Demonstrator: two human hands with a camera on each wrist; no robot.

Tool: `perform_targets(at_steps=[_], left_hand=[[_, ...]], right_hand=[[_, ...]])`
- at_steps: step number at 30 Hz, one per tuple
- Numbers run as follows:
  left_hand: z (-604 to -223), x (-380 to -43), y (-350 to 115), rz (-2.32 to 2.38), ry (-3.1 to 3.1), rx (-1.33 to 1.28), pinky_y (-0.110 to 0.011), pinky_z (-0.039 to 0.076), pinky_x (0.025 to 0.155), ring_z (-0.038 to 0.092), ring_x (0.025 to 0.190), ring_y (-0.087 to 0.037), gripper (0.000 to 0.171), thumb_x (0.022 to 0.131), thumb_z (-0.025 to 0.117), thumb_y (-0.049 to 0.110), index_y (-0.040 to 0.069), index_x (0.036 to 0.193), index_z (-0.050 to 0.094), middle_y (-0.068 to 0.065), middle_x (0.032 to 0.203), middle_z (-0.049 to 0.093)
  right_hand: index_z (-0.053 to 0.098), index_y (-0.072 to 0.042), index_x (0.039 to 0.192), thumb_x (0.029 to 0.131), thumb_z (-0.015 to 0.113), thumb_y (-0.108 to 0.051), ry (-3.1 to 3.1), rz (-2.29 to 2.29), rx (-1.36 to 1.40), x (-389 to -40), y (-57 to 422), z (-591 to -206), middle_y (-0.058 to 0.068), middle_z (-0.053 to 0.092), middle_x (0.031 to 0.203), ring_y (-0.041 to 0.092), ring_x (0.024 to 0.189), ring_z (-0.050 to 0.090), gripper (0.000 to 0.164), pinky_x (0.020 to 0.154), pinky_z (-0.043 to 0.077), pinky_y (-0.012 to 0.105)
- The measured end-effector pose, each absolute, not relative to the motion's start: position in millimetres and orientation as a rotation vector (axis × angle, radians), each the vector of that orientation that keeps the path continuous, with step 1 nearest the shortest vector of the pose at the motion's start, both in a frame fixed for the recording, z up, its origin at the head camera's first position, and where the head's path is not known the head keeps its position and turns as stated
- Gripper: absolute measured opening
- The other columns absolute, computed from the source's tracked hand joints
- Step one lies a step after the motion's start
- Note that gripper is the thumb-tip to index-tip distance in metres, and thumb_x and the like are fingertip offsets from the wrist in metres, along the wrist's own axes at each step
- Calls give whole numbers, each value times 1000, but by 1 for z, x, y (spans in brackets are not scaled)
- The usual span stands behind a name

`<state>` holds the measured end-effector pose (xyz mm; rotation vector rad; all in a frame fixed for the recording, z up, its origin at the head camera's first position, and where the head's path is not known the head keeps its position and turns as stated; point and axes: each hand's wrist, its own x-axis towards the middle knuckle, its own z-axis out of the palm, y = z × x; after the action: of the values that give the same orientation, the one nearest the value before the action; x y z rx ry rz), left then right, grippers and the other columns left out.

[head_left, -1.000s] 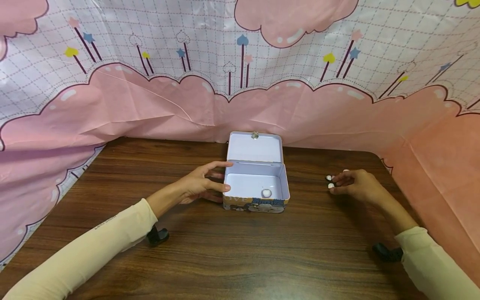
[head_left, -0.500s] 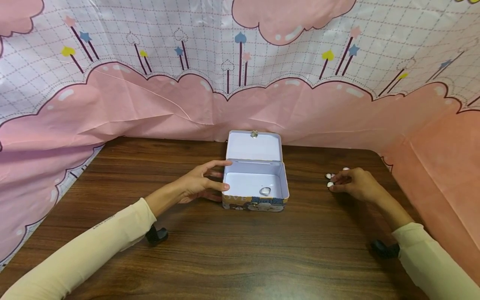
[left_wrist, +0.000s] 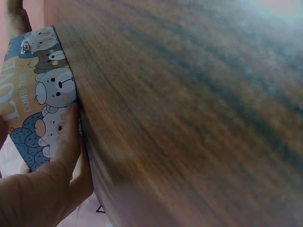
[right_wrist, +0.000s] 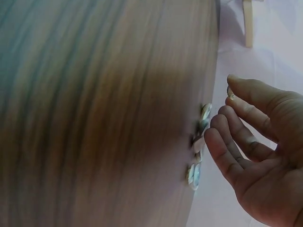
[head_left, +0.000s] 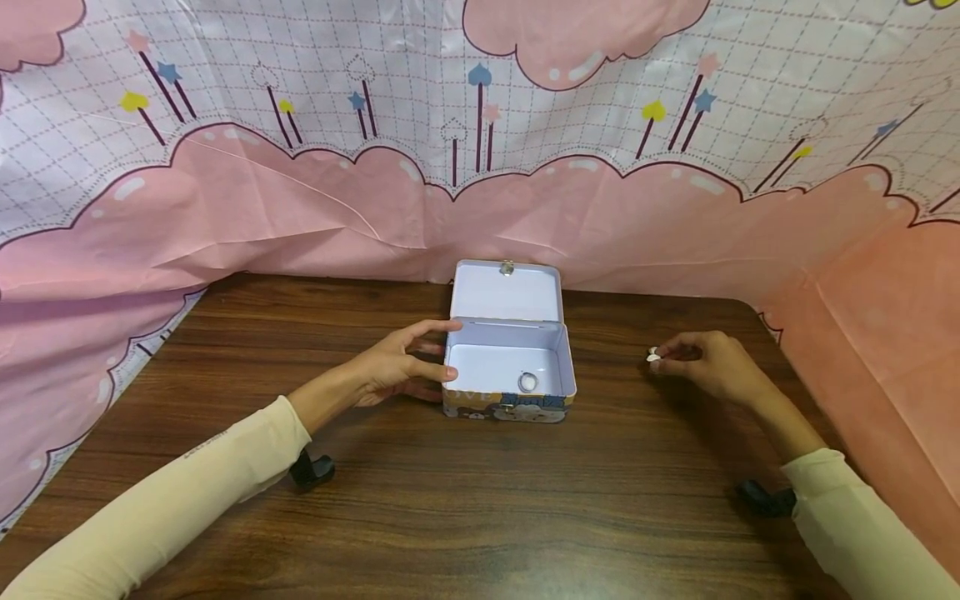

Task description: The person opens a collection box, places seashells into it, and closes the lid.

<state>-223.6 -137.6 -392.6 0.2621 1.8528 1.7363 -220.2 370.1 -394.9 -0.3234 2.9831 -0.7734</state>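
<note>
A tin box (head_left: 511, 405) with printed bears stands with its lid (head_left: 507, 292) raised. My left hand (head_left: 397, 362) touches its left end, thumb and forefinger at the rim, fingers fairly straight. In the left wrist view a finger of that hand lies along the printed wall. Inside the box lies a small round, shiny piece (head_left: 528, 382). My right hand (head_left: 712, 364) is low over the table's right side. Its thumb and forefinger pinch a small shiny piece (right_wrist: 230, 92), mostly hidden by the fingertips. Beside it, several small shiny pieces (right_wrist: 194, 176) lie on the table.
The dark wooden table (head_left: 480, 500) carries the box near its back edge. Behind it hangs a pink and white printed cloth (head_left: 337, 208), with more cloth at the right side. Black wrist-worn devices (head_left: 311, 472) sit under both forearms.
My right hand has lifted slightly from among the white pieces, with a piece between thumb and forefinger. My left hand stays at the box; the head view has shifted slightly.
</note>
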Motion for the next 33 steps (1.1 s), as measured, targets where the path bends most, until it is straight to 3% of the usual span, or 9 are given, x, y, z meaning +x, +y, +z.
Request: perform_targets(at_steps=[5, 13, 20, 33], left_hand=[[-392, -223, -138, 1738, 1851, 261, -59, 69, 106, 65, 132, -40, 86, 100, 84, 2, 27, 173, 46, -29, 172, 32], [-391, -223, -138, 1742, 1840, 256, -58, 69, 106, 66, 130, -39, 87, 100, 84, 1, 27, 174, 45, -29, 172, 31], [-392, -223, -138, 1742, 1839, 255, -58, 69, 106, 65, 133, -41, 87, 100, 84, 2, 28, 173, 46, -29, 173, 30], [-394, -225, -138, 1738, 1842, 242, -57, 70, 105, 63, 137, -42, 86, 99, 86, 2, 30, 172, 48, -26, 173, 32]], right_hand=[[86, -16, 120, 105, 83, -39, 3020, -816, -346, -217, 356, -387, 7, 86, 115, 30, 108, 80, 28, 90, 64, 44], [86, -17, 120, 104, 84, -39, 3028, -912, -393, -216, 334, -377, 7, 86, 115, 30, 108, 80, 27, 90, 64, 37], [87, -19, 119, 103, 86, -40, 3033, -968, -401, -220, 313, -372, 5, 87, 113, 19, 103, 79, 27, 84, 60, 25], [87, -16, 118, 101, 88, -35, 2983, -1119, -499, -225, 264, -362, 6, 86, 110, 17, 96, 78, 25, 82, 62, 23]])
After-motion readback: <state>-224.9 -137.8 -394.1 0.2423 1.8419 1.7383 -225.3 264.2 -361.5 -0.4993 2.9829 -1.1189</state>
